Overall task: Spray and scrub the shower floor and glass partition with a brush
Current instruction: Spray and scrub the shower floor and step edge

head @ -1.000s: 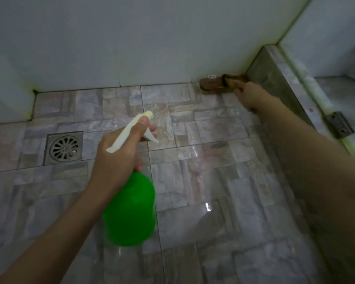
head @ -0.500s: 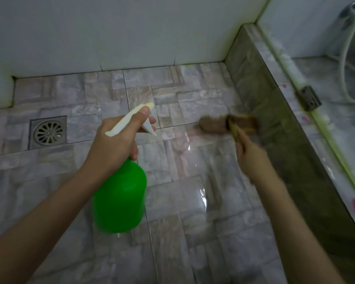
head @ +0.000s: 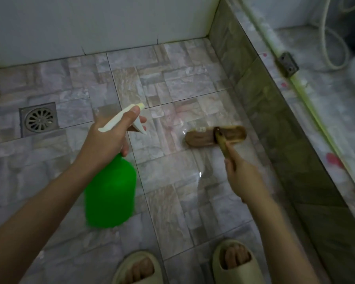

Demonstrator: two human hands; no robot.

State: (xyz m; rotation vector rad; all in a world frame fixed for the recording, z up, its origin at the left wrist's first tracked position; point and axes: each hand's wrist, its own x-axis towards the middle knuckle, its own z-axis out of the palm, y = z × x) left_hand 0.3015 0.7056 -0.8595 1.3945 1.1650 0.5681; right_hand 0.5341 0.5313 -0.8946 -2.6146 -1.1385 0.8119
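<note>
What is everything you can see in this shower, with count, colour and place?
Green plastic spray bottle with cream trigger: one, green and cream, held over the floor, centre-left.
Brown long-handled scrubbing brush: one, brown, head on the floor beside the curb.
Square metal floor drain: one, grey, floor, left.
Marbled floor tiles: many, grey-pink, underfoot.
Plain wall: one, white, back.
Stone curb: one, dark olive, right.
Metal hinge bracket: one, grey, atop the curb.
Looped hose: one, white, beyond the curb.
Rubber slide sandals: two, beige, bottom edge, worn.
Left hand: one, fingers gripping the spray head.
Right hand: one, gripping the brush handle.
</note>
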